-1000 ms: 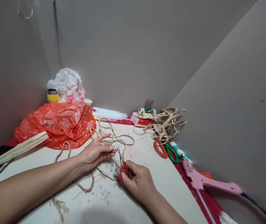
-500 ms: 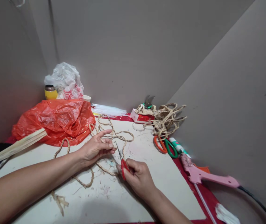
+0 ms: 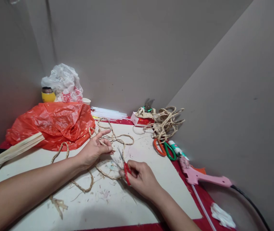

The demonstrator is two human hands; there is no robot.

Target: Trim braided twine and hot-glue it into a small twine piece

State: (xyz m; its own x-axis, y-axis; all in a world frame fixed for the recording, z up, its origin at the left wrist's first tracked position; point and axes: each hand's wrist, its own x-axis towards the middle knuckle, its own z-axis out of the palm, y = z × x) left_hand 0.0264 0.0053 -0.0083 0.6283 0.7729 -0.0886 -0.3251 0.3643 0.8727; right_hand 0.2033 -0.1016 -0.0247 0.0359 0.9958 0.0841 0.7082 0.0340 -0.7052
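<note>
My left hand pinches an end of a braided straw cord between thumb and fingertips, with the index finger stretched out. The cord winds in loose loops over the white board, and its frayed end lies below my left forearm. In my right hand is a pair of red-handled scissors, fingers closed around the handles. The scissor blades stand apart, their tips just right of the left fingertips and not touching them.
At the left are a red plastic bag, pale straw strips and a yellow jar. Along the right lie a heap of braided cord, orange-handled and green-handled scissors, and a pink glue gun. White sticks lie behind.
The scissor blades have spread wider apart. My left hand has drawn slightly away from the blade tips, still pinching the cord end. The whole view has shifted a little.
</note>
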